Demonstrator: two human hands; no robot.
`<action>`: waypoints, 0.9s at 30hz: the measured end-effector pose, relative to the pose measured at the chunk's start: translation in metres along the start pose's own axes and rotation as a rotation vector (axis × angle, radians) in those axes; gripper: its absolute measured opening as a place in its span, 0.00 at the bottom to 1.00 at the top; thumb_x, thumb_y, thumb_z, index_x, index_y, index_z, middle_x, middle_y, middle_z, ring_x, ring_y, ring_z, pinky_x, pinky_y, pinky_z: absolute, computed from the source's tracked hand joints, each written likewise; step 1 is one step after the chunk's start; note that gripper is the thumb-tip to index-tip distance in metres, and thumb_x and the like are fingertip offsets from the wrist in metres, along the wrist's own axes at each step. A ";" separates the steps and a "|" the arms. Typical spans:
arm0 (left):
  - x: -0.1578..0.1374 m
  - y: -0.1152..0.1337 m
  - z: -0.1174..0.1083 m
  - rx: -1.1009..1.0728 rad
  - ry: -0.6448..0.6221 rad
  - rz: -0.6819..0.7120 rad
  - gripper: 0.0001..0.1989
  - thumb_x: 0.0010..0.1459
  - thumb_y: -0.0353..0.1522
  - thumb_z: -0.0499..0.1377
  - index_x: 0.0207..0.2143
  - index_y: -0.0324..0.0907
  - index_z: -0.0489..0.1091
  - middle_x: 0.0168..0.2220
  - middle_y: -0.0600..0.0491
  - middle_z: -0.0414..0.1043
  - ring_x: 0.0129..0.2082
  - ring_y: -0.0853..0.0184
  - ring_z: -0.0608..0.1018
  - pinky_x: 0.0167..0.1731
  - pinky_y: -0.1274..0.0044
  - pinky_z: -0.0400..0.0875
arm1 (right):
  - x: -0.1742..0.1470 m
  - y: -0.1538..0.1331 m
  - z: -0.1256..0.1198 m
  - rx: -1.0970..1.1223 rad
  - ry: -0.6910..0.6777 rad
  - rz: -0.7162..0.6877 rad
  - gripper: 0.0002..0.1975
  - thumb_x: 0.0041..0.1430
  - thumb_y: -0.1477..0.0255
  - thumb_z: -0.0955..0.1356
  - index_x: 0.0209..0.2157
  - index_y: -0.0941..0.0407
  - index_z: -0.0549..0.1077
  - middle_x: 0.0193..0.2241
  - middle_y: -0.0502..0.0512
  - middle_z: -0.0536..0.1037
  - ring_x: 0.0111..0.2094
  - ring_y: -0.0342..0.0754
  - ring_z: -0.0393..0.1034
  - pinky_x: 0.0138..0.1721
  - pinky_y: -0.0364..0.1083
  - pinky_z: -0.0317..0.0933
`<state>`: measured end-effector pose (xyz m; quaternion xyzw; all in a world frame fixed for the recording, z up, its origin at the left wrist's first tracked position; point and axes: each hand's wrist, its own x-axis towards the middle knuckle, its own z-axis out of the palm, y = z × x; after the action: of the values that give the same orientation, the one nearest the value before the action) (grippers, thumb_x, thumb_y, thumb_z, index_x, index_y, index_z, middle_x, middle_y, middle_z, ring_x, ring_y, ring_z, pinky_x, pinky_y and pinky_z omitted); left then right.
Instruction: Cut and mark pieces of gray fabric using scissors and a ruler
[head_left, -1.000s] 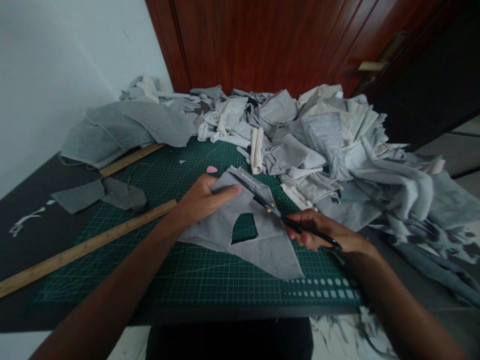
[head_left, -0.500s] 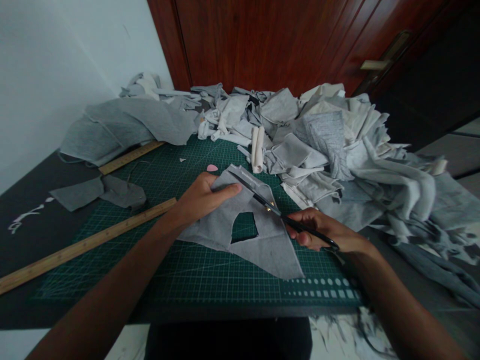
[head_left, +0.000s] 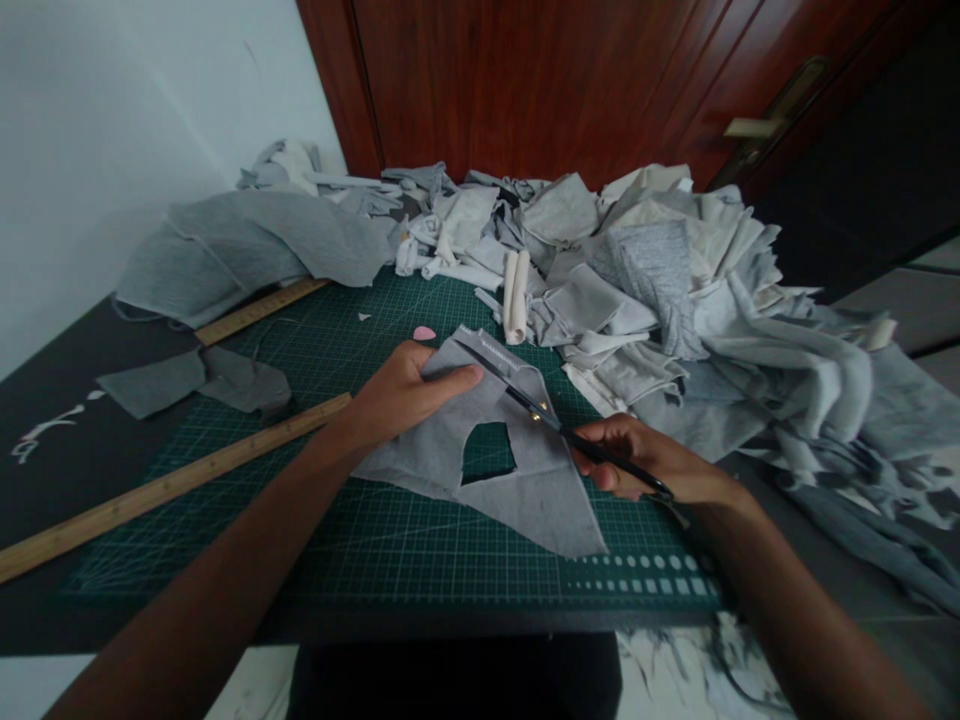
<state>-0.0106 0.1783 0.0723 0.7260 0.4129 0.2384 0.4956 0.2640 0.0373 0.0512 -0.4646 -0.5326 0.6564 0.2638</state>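
Observation:
My left hand (head_left: 409, 395) pinches a piece of grey fabric (head_left: 544, 510) near its upper edge, thumb on top. The fabric lies over a green cutting mat (head_left: 420, 570) and has a hole cut in it, through which the mat shows. In my right hand (head_left: 637, 455) is a pair of black-handled scissors (head_left: 559, 425), fingers wrapped round the handles. The blades point up and left across the fabric's upper part, close to a stitched edge and beside my left thumb. Whether the blades are fully closed I cannot tell.
Heaped grey and white fabric scraps (head_left: 637, 270) cover the back and right of the table. A wooden ruler (head_left: 187, 480) lies at left, another ruler (head_left: 259, 312) partly under a grey cloth (head_left: 240, 240). A pink chalk piece (head_left: 424, 333) and a grey scrap (head_left: 195, 380) lie on the mat.
Almost nothing differs. The hands, scissors and fabric keep their places, with only a very slight shift of the whole view.

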 end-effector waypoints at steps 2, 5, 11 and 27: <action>0.000 0.001 0.000 0.000 -0.008 -0.003 0.20 0.54 0.43 0.63 0.16 0.42 0.66 0.17 0.58 0.62 0.18 0.73 0.64 0.17 0.79 0.53 | 0.000 0.001 -0.001 0.002 0.007 0.006 0.31 0.51 0.44 0.77 0.29 0.57 0.69 0.20 0.41 0.59 0.20 0.36 0.46 0.19 0.41 0.39; 0.001 0.001 0.000 -0.004 -0.007 0.013 0.21 0.53 0.43 0.63 0.15 0.42 0.64 0.17 0.59 0.61 0.17 0.74 0.62 0.17 0.79 0.53 | 0.000 0.003 -0.001 0.003 0.015 0.024 0.25 0.54 0.51 0.78 0.30 0.58 0.70 0.19 0.40 0.59 0.19 0.35 0.45 0.19 0.40 0.38; 0.001 0.002 -0.001 0.014 0.008 0.007 0.22 0.53 0.43 0.64 0.15 0.42 0.63 0.16 0.59 0.59 0.17 0.74 0.61 0.16 0.80 0.51 | 0.000 -0.001 -0.001 -0.020 0.023 0.025 0.25 0.55 0.52 0.78 0.28 0.57 0.68 0.18 0.40 0.60 0.19 0.35 0.47 0.19 0.40 0.39; 0.001 -0.001 -0.003 0.029 -0.030 -0.054 0.21 0.53 0.44 0.64 0.17 0.41 0.66 0.16 0.58 0.61 0.18 0.73 0.63 0.18 0.78 0.53 | 0.000 -0.006 0.000 -0.071 0.041 0.048 0.26 0.54 0.51 0.78 0.26 0.57 0.68 0.18 0.42 0.63 0.20 0.36 0.49 0.19 0.40 0.41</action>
<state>-0.0129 0.1810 0.0722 0.7253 0.4283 0.2079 0.4972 0.2633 0.0393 0.0570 -0.4997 -0.5387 0.6335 0.2423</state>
